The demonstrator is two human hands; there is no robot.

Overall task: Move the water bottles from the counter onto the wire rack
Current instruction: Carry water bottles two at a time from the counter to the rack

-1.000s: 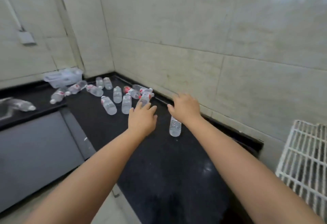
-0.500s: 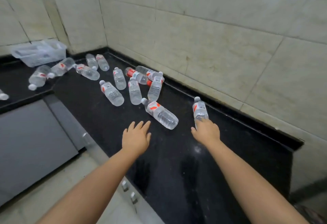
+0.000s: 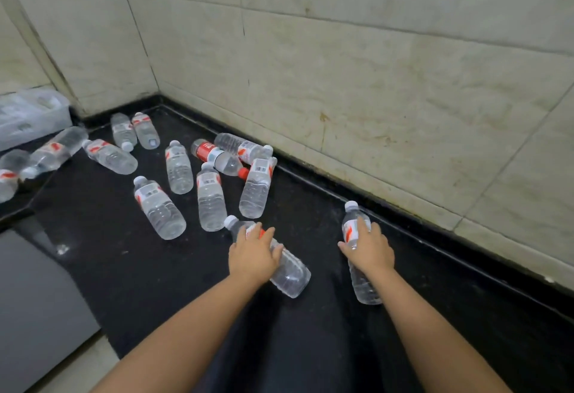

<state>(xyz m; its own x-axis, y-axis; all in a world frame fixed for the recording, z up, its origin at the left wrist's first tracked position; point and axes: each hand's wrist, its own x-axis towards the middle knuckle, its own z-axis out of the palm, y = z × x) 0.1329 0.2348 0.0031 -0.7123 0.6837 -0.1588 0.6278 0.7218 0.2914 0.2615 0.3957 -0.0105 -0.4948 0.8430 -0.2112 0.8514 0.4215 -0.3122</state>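
Several clear water bottles with red-and-white labels lie scattered on the black counter [image 3: 326,340]. My left hand [image 3: 253,256] lies over the nearest lying bottle [image 3: 290,273], fingers curled over its labelled upper half. My right hand [image 3: 369,248] grips a second bottle [image 3: 363,288] near the wall, thumb on its left side and fingers round its right; its white cap [image 3: 351,205] points away from me. A cluster of other bottles [image 3: 211,200] lies further back toward the corner. The wire rack is out of view.
A clear plastic container [image 3: 29,116] sits at the far left by the wall. More bottles [image 3: 54,150] lie on the left counter section. Tiled walls close off the corner behind and to the right. A grey surface [image 3: 34,305] lies lower left, beside the counter edge.
The view swung left and down, and the rack left the frame. My left hand reached forward onto the near bottle. My right hand closed round the bottle by the wall.
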